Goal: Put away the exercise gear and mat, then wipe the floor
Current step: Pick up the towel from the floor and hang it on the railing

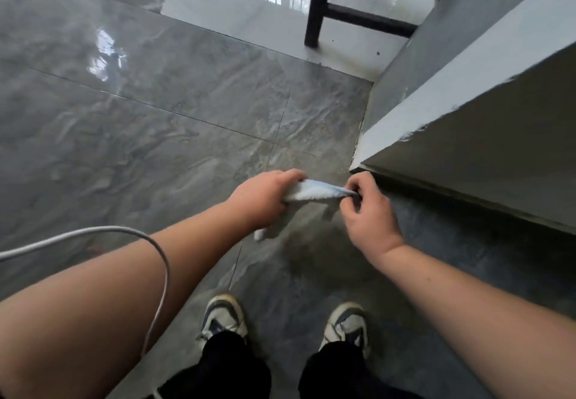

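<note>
Both hands stretch a pale cloth just beside the wall corner. The left hand grips one end; the right hand apparently pinches the other.

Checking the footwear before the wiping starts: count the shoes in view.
2. One white-and-black sneaker lower centre-left, the other white-and-black sneaker right of it, both on grey tile, partly covered by black trouser cuffs.

The floor is glossy grey tile with swirling marble-like veins, and a paler, whitish-grey section lies beyond. The cloth is white with a light blue tint. The cable is white. The shoes are white with dark panels, the trousers black, the stool legs black, the wall grey and white.
</note>
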The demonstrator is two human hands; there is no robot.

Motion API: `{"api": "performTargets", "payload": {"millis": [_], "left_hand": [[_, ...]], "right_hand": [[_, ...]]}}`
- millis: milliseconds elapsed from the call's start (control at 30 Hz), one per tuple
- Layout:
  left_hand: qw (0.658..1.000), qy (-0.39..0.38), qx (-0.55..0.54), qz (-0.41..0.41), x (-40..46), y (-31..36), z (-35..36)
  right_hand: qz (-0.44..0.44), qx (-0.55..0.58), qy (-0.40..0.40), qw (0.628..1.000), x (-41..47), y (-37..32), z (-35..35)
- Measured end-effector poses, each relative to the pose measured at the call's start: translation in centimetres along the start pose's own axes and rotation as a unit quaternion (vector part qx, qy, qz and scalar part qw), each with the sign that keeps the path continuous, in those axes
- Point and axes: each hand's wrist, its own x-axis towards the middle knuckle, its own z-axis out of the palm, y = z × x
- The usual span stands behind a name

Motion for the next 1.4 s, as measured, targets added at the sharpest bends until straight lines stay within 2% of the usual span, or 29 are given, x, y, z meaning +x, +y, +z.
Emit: {"api": "performTargets", "payload": {"millis": [167,300,500,633,700,767,833,933,1033,1100,1233,1300,1400], "left_hand": [[0.99,0.056,-0.104,-0.083,-12.7,8.9,-14.8],[0.96,0.114,-0.233,-0.108,-23.0,14.8,-28.3],[0.922,0.234,-0.288,-0.11,-34.9,19.7,-46.2],[0.884,0.314,-0.333,-0.097,-40.0,21.2,-54.2],[0.875,0.334,-0.34,-0.079,-41.4,22.0,-56.8],[0.878,0.327,-0.345,-0.054,-42.3,22.9,-58.6],[0.889,0.329,-0.316,-0.046,-43.2,23.5,-60.1],[0.886,0.347,-0.306,-0.019,-44.8,24.2,-62.3],[0.879,0.345,-0.328,0.032,-45.4,23.9,-63.5],[0.889,0.328,-0.311,0.08,-45.0,23.0,-64.1],[0.925,0.292,-0.223,0.092,-41.8,21.0,-66.8],[0.913,0.346,-0.198,0.089,-38.6,20.5,-69.5],[0.893,0.42,-0.149,0.063,-33.1,19.8,-75.1]], "right_hand": [[-0.012,0.128,-0.004,0.992,-5.1,-16.3,-10.6],[-0.006,0.187,-0.039,0.981,-8.2,-31.9,-21.0],[-0.079,0.058,-0.141,0.985,-10.9,-50.9,-31.6],[-0.148,-0.079,-0.251,0.953,-12.1,-60.9,-35.4],[-0.172,-0.108,-0.254,0.946,-12.8,-64.8,-35.9],[-0.132,0.031,-0.241,0.961,-13.4,-67.9,-35.9],[-0.059,0.239,-0.229,0.942,-13.9,-70.4,-35.6],[0.01,0.423,-0.231,0.876,-13.8,-73.3,-35.1],[0.038,0.531,-0.263,0.805,-12.8,-75.8,-34.8],[0.068,0.576,-0.286,0.763,-10.9,-77.3,-34.5],[0.126,0.676,-0.301,0.66,-4.8,-79.4,-34.2],[0.099,0.671,-0.322,0.66,-1.6,-80.6,-34.3],[0.048,0.61,-0.341,0.714,1.9,-83.0,-35.7]]}}
